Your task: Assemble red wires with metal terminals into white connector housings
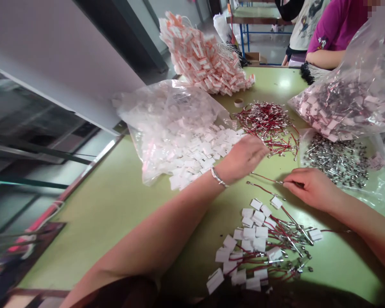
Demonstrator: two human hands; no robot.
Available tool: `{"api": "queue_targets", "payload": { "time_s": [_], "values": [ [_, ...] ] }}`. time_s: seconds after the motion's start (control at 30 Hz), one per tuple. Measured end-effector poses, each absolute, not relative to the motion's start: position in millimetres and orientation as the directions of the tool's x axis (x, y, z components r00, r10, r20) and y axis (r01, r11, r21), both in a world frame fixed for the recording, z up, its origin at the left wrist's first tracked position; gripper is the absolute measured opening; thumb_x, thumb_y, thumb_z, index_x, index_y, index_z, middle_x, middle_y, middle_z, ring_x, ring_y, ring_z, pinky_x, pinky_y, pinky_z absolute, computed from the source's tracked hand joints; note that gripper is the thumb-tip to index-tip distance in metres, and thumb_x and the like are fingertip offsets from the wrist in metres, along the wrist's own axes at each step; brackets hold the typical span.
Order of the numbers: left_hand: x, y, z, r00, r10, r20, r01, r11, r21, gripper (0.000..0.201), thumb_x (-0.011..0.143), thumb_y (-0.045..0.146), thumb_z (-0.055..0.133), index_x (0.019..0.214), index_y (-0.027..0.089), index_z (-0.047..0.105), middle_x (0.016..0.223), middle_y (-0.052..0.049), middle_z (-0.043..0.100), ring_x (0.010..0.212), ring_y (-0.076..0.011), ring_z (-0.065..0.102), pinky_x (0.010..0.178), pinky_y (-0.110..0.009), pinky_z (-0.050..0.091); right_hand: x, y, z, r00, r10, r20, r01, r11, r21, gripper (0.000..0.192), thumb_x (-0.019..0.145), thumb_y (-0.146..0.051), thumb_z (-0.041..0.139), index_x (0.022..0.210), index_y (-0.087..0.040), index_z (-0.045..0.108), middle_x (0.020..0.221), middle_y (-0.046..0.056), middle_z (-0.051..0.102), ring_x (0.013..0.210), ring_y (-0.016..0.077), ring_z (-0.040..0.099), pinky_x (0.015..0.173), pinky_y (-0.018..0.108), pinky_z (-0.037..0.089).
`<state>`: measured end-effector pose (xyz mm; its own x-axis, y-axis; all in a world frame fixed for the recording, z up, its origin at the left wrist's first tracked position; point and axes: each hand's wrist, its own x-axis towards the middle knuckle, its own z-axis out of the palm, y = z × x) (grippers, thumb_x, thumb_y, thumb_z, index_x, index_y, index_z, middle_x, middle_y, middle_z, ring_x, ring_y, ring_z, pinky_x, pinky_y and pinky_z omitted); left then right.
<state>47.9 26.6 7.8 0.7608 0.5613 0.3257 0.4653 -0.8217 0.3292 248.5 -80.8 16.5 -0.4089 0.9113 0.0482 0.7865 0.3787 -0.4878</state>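
Observation:
My left hand (244, 156) reaches across the green table (115, 205) with fingers curled, next to a heap of red wires with metal ends (269, 124) and loose white plastic housings (208, 149). Whether it grips anything is hidden. My right hand (309, 186) pinches the metal end of a red wire (265, 177) that lies across the table. Just in front of me lies a pile of red wires fitted with white housings (263, 248).
An open clear bag of white housings (170, 124) sits at left, a stack of orange-white parts (205, 55) behind it. Bags of metal terminals (340, 158) and mixed parts (349, 98) lie at right. Two other people (330, 30) sit at the far end.

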Motion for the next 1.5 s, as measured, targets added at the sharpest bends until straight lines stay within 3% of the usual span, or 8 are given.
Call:
{"api": "queue_targets", "payload": {
  "time_s": [0.1, 0.37, 0.53, 0.8, 0.97, 1.13, 1.33, 1.5],
  "values": [
    [45.5, 42.1, -3.3, 0.693, 0.666, 0.278, 0.641, -0.744, 0.186, 0.02, 0.093, 0.021, 0.046, 0.091, 0.016, 0.065, 0.091, -0.008, 0.063, 0.091, -0.0217, 0.053, 0.085, -0.037, 0.043, 253.2, -79.2, 23.9, -0.472, 0.881, 0.024, 0.776, 0.429, -0.463, 0.035, 0.092, -0.039, 0.045, 0.077, -0.021, 0.07, 0.068, 0.004, 0.063, 0.061, 0.0131, 0.053, 0.06, 0.027, 0.038],
    [53.8, 39.0, -17.2, 0.801, 0.561, 0.207, 0.57, -0.821, 0.02, 0.018, 0.092, 0.018, 0.046, 0.084, 0.014, 0.061, 0.089, -0.009, 0.059, 0.089, -0.0231, 0.051, 0.077, -0.035, 0.043, 316.7, -49.6, 30.4, 0.025, 0.987, 0.162, 0.974, 0.012, -0.225, 0.027, 0.086, -0.034, 0.05, 0.073, -0.02, 0.068, 0.066, 0.002, 0.064, 0.057, 0.0146, 0.051, 0.053, 0.027, 0.033],
    [52.6, 33.6, -8.0, 0.767, 0.545, 0.339, 0.451, -0.834, 0.319, 0.013, 0.091, 0.02, 0.047, 0.084, 0.017, 0.058, 0.094, -0.006, 0.061, 0.094, -0.0199, 0.053, 0.088, -0.038, 0.043, 312.8, -52.0, 19.7, -0.257, 0.959, 0.121, 0.966, 0.251, 0.064, 0.028, 0.088, -0.02, 0.046, 0.103, -0.023, 0.07, 0.097, 0.008, 0.065, 0.085, 0.0208, 0.057, 0.061, 0.029, 0.036],
    [44.0, 30.9, 5.7, 0.339, 0.899, 0.276, 0.229, -0.364, 0.903, 0.006, 0.087, 0.022, 0.046, 0.087, 0.018, 0.051, 0.066, 0.001, 0.056, 0.058, -0.0091, 0.052, 0.055, -0.022, 0.044, 309.8, -48.1, 11.3, -0.461, 0.886, 0.051, 0.872, 0.442, 0.208, 0.024, 0.09, -0.016, 0.043, 0.09, -0.017, 0.067, 0.094, 0.011, 0.065, 0.088, 0.0234, 0.055, 0.067, 0.032, 0.037],
    [53.6, 10.3, 11.7, 0.489, 0.864, 0.118, 0.297, -0.292, 0.909, 0.011, 0.086, 0.026, 0.051, 0.082, 0.017, 0.056, 0.065, 0.001, 0.058, 0.055, -0.0078, 0.05, 0.052, -0.021, 0.041, 295.0, -54.7, 23.2, -0.1, 0.975, 0.2, 0.993, 0.112, -0.048, 0.026, 0.091, -0.027, 0.042, 0.099, -0.017, 0.065, 0.074, 0.008, 0.067, 0.064, 0.0201, 0.058, 0.058, 0.031, 0.035],
    [68.0, -12.3, 4.6, 0.584, 0.81, 0.06, 0.238, -0.242, 0.941, 0.012, 0.084, 0.025, 0.054, 0.078, 0.016, 0.06, 0.061, 0.002, 0.057, 0.054, -0.0072, 0.049, 0.051, -0.02, 0.041, 263.4, -71.2, 21.9, -0.196, 0.957, 0.216, 0.842, 0.277, -0.463, 0.022, 0.089, -0.03, 0.047, 0.09, -0.021, 0.067, 0.074, 0.002, 0.069, 0.06, 0.014, 0.057, 0.059, 0.027, 0.04],
    [66.6, -12.5, -4.7, 0.59, 0.805, 0.06, 0.217, -0.23, 0.949, 0.012, 0.083, 0.025, 0.056, 0.078, 0.016, 0.062, 0.063, 0.001, 0.062, 0.055, -0.0074, 0.052, 0.051, -0.02, 0.044, 250.0, -76.6, 8.2, -0.139, 0.962, 0.236, 0.768, 0.255, -0.588, 0.022, 0.087, -0.029, 0.049, 0.087, -0.021, 0.069, 0.067, 0.0, 0.067, 0.056, 0.011, 0.055, 0.056, 0.025, 0.04],
    [60.1, -10.3, -8.4, 0.624, 0.723, 0.297, 0.319, -0.583, 0.748, 0.019, 0.087, 0.027, 0.055, 0.074, 0.017, 0.064, 0.065, -0.001, 0.065, 0.058, -0.0093, 0.055, 0.055, -0.022, 0.045, 251.3, -76.7, 12.5, -0.166, 0.98, 0.105, 0.684, 0.191, -0.704, 0.017, 0.082, -0.026, 0.054, 0.076, -0.02, 0.068, 0.059, -0.003, 0.063, 0.051, 0.0091, 0.053, 0.05, 0.023, 0.039]
  ]
}}
